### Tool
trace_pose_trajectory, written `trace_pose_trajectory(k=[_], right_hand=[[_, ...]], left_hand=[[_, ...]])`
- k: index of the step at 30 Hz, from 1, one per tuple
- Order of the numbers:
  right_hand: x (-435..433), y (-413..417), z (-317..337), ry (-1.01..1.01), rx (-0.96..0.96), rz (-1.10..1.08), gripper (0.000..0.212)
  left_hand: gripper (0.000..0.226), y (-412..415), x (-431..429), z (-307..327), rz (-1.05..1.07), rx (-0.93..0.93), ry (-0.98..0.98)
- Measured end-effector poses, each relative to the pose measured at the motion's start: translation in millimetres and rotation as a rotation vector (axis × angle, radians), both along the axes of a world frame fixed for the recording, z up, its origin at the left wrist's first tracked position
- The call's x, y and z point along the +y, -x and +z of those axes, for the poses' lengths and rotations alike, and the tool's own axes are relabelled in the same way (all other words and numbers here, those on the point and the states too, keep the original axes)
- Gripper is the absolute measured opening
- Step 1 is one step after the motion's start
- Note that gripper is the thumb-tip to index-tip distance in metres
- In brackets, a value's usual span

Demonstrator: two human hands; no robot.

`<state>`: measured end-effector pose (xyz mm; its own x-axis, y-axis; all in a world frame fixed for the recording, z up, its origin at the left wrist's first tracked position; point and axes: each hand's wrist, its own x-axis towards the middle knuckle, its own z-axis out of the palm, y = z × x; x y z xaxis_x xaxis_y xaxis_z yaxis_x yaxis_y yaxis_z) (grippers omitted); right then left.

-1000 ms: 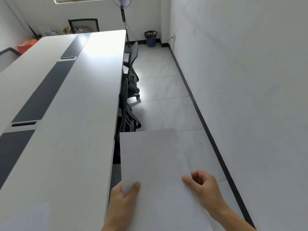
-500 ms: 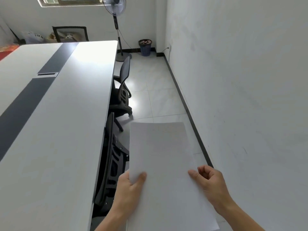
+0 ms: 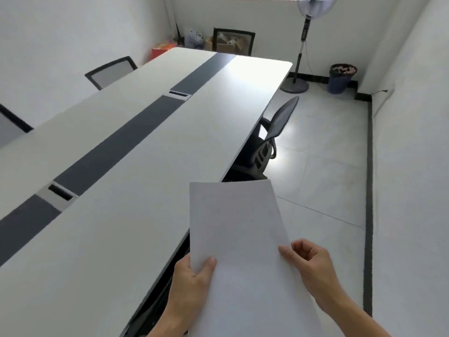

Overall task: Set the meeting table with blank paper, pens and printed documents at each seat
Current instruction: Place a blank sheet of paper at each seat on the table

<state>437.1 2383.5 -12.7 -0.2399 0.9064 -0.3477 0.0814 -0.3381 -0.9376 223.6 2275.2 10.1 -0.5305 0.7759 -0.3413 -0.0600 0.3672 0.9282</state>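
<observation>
I hold a stack of blank white paper (image 3: 238, 239) in front of me, over the right edge of the long white meeting table (image 3: 136, 181). My left hand (image 3: 192, 283) grips the stack's left edge, thumb on top. My right hand (image 3: 313, 266) pinches the right edge with curled fingers. The far corner of the paper overlaps the table's edge in the view. No pens or printed documents are in sight.
A dark strip with cable boxes (image 3: 59, 192) runs down the table's middle. A black mesh chair (image 3: 274, 132) is tucked under the right side; other chairs (image 3: 111, 70) stand across and at the far end. A standing fan (image 3: 303, 45) and bin (image 3: 341, 77) are in the far corner.
The view has swung left toward the table and I have moved farther along it. Both hands keep the same hold on the paper, which now reaches over the table's edge.
</observation>
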Motion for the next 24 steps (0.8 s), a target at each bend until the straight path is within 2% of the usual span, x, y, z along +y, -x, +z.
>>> trace_pose_trajectory(k=[2,5,12,15,17,20,24], right_hand=[[37,16,3,-0.001,0.012,0.136,0.025],[73,53,5,0.000,0.001,0.367,0.029],[86,153,-1,0.028,-0.045,0.720,0.035],[80,189,1,0.041,-0.071,0.799,0.032],[76,209,1,0.028,-0.090,0.832,0.031],[72,237,3,-0.036,-0.134,0.831,0.022],[70,266,4,-0.060,-0.173,0.822,0.012]], left_hand=[[0.010,1,9,6,0.128,0.020,0.002],[0.009,10,5,7,0.332,0.031,0.033],[0.010,34,-26,6,0.711,0.000,0.054],[0.003,51,-38,3,0.809,-0.008,0.039],[0.020,63,-44,-1,0.843,-0.008,0.040],[0.028,83,-49,-2,0.874,-0.030,0.049],[0.021,104,-50,-7,0.905,-0.043,0.058]])
